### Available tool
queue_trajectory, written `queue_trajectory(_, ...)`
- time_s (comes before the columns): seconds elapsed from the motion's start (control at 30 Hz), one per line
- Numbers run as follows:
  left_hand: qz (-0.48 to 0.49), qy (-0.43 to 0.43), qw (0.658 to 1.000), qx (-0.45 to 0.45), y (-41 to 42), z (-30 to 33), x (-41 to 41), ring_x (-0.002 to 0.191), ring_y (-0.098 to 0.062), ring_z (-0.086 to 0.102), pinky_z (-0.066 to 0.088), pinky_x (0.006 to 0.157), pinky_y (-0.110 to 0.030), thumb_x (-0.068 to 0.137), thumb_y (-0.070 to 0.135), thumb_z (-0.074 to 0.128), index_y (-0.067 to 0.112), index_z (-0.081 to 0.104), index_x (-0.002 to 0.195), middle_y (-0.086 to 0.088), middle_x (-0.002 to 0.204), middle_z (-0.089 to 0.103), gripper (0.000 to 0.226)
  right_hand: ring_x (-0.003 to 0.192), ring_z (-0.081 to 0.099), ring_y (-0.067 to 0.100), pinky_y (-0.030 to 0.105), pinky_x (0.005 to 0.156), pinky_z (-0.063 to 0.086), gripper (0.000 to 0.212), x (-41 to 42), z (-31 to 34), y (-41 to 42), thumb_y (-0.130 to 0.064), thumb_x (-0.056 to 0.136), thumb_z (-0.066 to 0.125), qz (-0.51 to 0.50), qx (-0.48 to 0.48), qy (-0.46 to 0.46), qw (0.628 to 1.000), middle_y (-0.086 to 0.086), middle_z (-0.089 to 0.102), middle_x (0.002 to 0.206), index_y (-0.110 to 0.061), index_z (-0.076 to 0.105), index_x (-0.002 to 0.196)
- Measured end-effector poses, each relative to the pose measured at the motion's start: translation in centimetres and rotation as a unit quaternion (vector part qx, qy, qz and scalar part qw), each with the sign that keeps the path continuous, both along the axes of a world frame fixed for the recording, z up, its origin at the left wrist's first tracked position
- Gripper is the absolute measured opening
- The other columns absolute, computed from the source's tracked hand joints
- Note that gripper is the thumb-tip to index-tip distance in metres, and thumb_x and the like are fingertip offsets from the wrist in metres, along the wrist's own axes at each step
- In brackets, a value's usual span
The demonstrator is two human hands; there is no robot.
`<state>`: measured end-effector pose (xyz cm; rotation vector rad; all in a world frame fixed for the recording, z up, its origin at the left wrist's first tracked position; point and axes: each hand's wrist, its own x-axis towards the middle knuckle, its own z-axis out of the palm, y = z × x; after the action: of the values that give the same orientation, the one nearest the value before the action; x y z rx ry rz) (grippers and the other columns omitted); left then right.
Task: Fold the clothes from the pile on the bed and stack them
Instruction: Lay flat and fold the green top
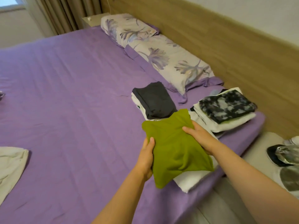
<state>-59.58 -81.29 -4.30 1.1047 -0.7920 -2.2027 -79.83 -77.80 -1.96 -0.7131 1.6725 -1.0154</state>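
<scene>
A folded olive-green garment [173,147] is held above the right side of the purple bed [72,97]. My left hand [146,157] grips its left edge, thumb on top. My right hand [200,136] grips its right edge, thumb on top and fingers underneath. Below it lies a folded white piece [189,181] near the bed's edge. Behind stands a stack topped by a dark grey garment [155,101]. To the right is a second stack topped by a black-and-white tie-dye piece [226,105] over white items.
Two floral pillows [161,50] lie along the wooden headboard [226,46]. A crumpled white cloth [11,167] sits at the left edge of the bed. Slippers [284,154] rest on the floor at the right. Curtains [61,13] hang at the back.
</scene>
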Motion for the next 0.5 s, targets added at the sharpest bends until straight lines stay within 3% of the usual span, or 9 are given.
queue_trajectory(0.07,0.008,0.004,1.000,0.006,1.0,-0.1,-2.3,0.111,-0.018,0.062,0.053,0.088,-0.038,0.101,0.039,0.039,0.033,0.045,0.133,0.003,0.129,0.060,0.034,0.104,0.063,0.007,0.024,0.083,0.050,0.037,-2.6,-0.1,0.8,-0.025,0.095,0.056,-0.013,-0.008,0.021,1.000,0.000,0.057,0.133,-0.028,0.047,0.131)
queue_trajectory(0.13,0.027,-0.012,0.999,0.019,2.2,-0.8,-4.3,0.109,-0.014,0.062,0.055,0.084,-0.034,0.101,0.038,0.040,0.032,0.045,0.130,0.005,0.130,0.058,0.031,0.125,0.051,0.015,0.034,0.101,0.043,0.062,-5.0,-1.1,1.5,-0.035,0.092,0.059,-0.036,0.007,0.060,0.998,0.000,0.043,0.147,-0.024,0.031,0.146)
queue_trajectory(0.2,0.019,-0.038,0.997,0.065,4.2,-2.4,-5.7,0.120,-0.021,0.055,0.047,0.099,-0.045,0.100,0.033,0.044,0.028,0.039,0.135,0.002,0.136,0.054,0.036,0.139,0.033,0.021,0.041,0.112,0.032,0.088,-6.5,-2.8,2.5,-0.048,0.086,0.063,-0.018,0.080,0.102,0.991,0.000,0.025,0.156,-0.025,0.010,0.153)
queue_trajectory(0.27,-0.018,-0.104,0.990,0.093,6.5,-4.3,-6.4,0.127,-0.028,0.049,0.039,0.104,-0.050,0.099,0.024,0.050,0.023,0.036,0.136,-0.002,0.139,0.051,0.039,0.142,0.027,0.023,0.038,0.113,0.029,0.104,-7.2,-5.2,3.9,-0.044,0.082,0.070,0.050,0.148,0.144,0.977,0.002,0.017,0.159,-0.025,-0.004,0.153)
queue_trajectory(0.37,-0.027,-0.182,0.980,0.079,8.3,-6.6,-6.8,0.121,-0.028,0.051,0.044,0.098,-0.045,0.097,0.013,0.054,0.018,0.035,0.137,-0.004,0.138,0.050,0.045,0.140,0.030,0.025,0.032,0.110,0.029,0.109,-7.2,-8.5,5.8,-0.031,0.084,0.072,0.151,0.194,0.239,0.939,0.008,0.016,0.159,-0.021,-0.013,0.152)
queue_trajectory(0.43,-0.025,-0.196,0.977,0.079,8.3,-7.2,-7.0,0.117,-0.028,0.053,0.047,0.092,-0.043,0.096,0.009,0.055,0.014,0.036,0.135,-0.006,0.133,0.052,0.044,0.137,0.036,0.027,0.030,0.106,0.032,0.107,-6.9,-10.0,6.4,-0.029,0.084,0.071,0.150,0.192,0.278,0.929,0.009,0.021,0.157,-0.018,-0.010,0.152)
queue_trajectory(0.5,-0.040,-0.190,0.976,0.098,8.1,-7.2,-7.0,0.100,-0.028,0.060,0.053,0.075,-0.039,0.096,0.008,0.054,0.010,0.042,0.130,-0.010,0.124,0.057,0.036,0.134,0.040,0.029,0.030,0.103,0.034,0.100,-7.0,-10.6,6.5,-0.025,0.085,0.071,0.126,0.181,0.289,0.931,0.011,0.029,0.154,-0.016,-0.001,0.153)
